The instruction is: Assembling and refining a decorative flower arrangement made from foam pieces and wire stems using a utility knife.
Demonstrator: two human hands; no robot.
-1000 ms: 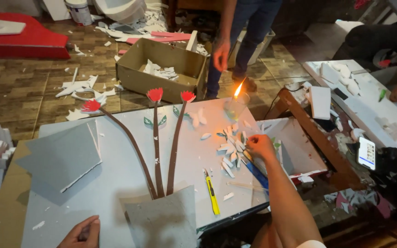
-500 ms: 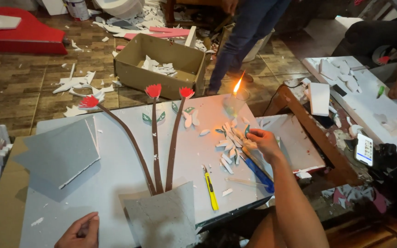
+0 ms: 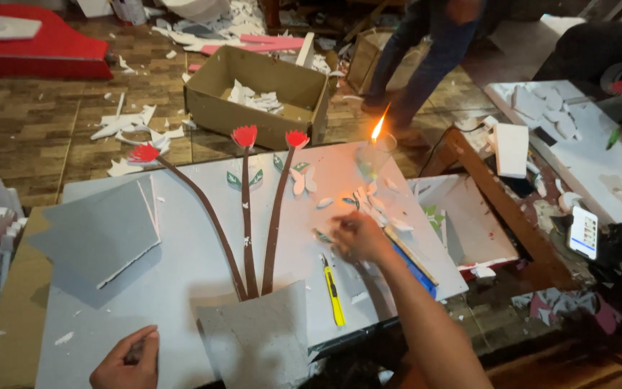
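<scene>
A pale foam board (image 3: 181,281) carries a craft picture: three brown stems (image 3: 248,230) topped by red flowers (image 3: 245,135) rise from a grey paper pot (image 3: 257,338). My right hand (image 3: 354,238) hovers, blurred, over small white cut petals (image 3: 368,202) scattered right of the stems; whether it holds one is unclear. A yellow utility knife (image 3: 334,292) lies just below that hand. My left hand (image 3: 125,360) rests on the board's near-left edge with fingers curled in. A lit candle (image 3: 376,144) burns at the board's far edge.
A grey sheet (image 3: 98,230) lies on the board's left. On the floor beyond stands a cardboard box (image 3: 210,101) with white scraps. Another person's legs (image 3: 426,57) stand behind the candle. A wooden frame (image 3: 498,209), a phone (image 3: 584,232) and a white table (image 3: 599,151) are at right.
My right hand has slid left and toward me, away from the petal pile toward the stems. The standing person has stepped back. My left hand has stayed on the board.
</scene>
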